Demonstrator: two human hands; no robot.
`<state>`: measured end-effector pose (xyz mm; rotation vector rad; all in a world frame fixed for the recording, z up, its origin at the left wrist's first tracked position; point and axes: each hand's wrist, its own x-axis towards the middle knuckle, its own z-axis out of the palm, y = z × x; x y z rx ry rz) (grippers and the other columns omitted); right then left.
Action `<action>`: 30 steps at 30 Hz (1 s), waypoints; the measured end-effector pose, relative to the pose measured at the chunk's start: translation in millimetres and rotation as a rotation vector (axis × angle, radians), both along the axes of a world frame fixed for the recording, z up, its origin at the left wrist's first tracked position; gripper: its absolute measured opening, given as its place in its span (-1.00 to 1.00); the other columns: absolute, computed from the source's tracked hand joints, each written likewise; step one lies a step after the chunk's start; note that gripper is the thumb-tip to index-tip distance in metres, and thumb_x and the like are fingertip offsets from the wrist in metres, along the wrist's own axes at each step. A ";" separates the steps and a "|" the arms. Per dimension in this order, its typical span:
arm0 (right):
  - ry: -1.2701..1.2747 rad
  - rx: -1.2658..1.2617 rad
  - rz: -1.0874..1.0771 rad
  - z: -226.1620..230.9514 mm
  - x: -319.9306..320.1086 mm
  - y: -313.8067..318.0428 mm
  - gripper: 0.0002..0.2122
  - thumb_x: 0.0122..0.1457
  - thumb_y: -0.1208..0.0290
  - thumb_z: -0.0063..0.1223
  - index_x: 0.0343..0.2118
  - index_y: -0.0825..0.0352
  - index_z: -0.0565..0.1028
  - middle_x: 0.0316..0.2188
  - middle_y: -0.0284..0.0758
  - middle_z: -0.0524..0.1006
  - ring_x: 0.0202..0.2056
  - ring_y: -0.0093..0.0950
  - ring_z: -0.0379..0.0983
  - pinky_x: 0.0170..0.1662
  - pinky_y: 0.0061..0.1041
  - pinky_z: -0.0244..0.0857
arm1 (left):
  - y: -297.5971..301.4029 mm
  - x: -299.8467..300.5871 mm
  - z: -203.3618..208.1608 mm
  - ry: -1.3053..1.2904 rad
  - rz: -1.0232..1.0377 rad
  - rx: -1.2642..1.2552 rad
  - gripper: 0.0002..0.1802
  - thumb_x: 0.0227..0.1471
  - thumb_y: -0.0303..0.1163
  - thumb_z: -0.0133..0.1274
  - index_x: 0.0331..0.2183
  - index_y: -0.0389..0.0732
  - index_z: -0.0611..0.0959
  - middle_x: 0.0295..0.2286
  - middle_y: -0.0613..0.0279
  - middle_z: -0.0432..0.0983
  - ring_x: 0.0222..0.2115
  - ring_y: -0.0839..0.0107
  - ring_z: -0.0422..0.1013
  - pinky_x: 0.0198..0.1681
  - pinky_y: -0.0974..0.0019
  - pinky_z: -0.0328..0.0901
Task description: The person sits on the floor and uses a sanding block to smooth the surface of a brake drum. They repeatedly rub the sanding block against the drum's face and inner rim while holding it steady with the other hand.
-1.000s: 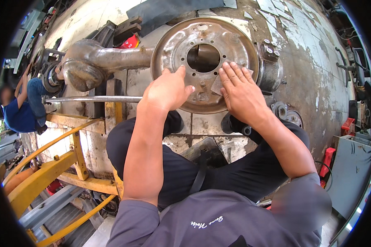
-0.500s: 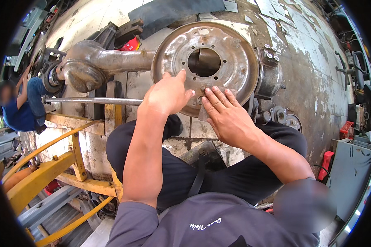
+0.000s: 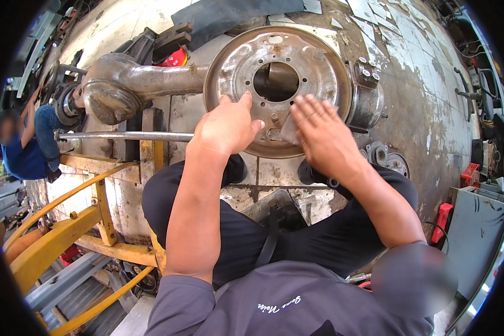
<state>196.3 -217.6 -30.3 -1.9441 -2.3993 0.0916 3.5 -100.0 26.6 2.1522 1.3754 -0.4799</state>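
A round, worn metal backing plate (image 3: 229, 67) stands in front of me, with a large central hole ringed by small bolt holes. My left hand (image 3: 225, 127) rests on its lower left part, thumb and fingers apart, fingertips just below the hole. Across the lower right part lies my right hand (image 3: 327, 134), fingers stretched and slightly blurred. Beneath it a small grey-brown sheet, looking like sandpaper (image 3: 288, 132), is pressed against the metal; most of it is hidden. The plate adjoins a heavy axle housing (image 3: 115, 89) on the left.
A metal rod (image 3: 129, 136) runs leftward from near my left wrist. Yellow frame bars (image 3: 61, 238) fill the lower left. A cylindrical metal part (image 3: 367, 103) sits right of the plate. A person in blue (image 3: 25, 148) crouches far left. A grey cabinet (image 3: 476, 241) stands right.
My right hand has slid up and to the right across the plate, taking the sheet with it. My left hand has stayed in place.
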 end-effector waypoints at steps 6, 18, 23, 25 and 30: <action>0.090 -0.096 0.119 1.4 -26.3 -16.2 -0.50 0.29 0.44 -0.21 0.29 0.47 0.26 0.36 -0.05 0.21 0.41 -0.20 0.04 0.46 -0.16 -0.18 | -0.1 -0.6 -2.9 -0.008 -0.015 0.024 -0.26 0.23 -0.05 0.04 0.31 -0.15 0.27 0.16 -0.35 0.26 0.08 -0.12 0.42 0.16 -0.01 0.34; 0.082 -0.059 0.127 -1.2 -21.3 -9.5 -0.50 0.27 0.41 -0.16 0.27 0.45 0.31 0.34 -0.06 0.25 0.39 -0.21 0.09 0.45 -0.16 -0.15 | 2.3 -2.1 -7.8 -0.027 -0.031 0.027 -0.28 0.22 -0.06 0.06 0.29 -0.15 0.30 0.13 -0.36 0.28 0.04 -0.15 0.45 0.13 -0.03 0.36; -0.020 0.005 -0.003 0.1 -5.4 3.4 -0.49 0.24 0.45 -0.19 0.27 0.47 0.30 0.33 -0.03 0.25 0.39 -0.19 0.08 0.45 -0.15 -0.14 | -0.5 -2.2 -9.1 -0.022 -0.018 0.048 -0.28 0.22 -0.06 0.07 0.29 -0.15 0.31 0.13 -0.37 0.29 0.04 -0.14 0.45 0.12 -0.02 0.37; -0.017 -0.011 0.067 -4.4 -18.6 -6.8 -0.50 0.27 0.43 -0.21 0.27 0.50 0.29 0.32 0.01 0.25 0.39 -0.15 0.08 0.44 -0.12 -0.14 | -0.4 -2.0 -8.7 -0.021 -0.014 0.050 -0.28 0.21 -0.06 0.07 0.29 -0.15 0.31 0.13 -0.37 0.29 0.05 -0.14 0.45 0.12 -0.02 0.37; 0.040 0.019 0.021 -0.4 -7.8 1.3 -0.53 0.28 0.43 -0.20 0.25 0.47 0.32 0.33 -0.08 0.27 0.38 -0.22 0.12 0.44 -0.16 -0.10 | -1.5 -1.6 -8.0 -0.016 -0.026 0.060 -0.27 0.21 -0.06 0.08 0.29 -0.14 0.30 0.14 -0.37 0.28 0.05 -0.13 0.45 0.13 -0.01 0.36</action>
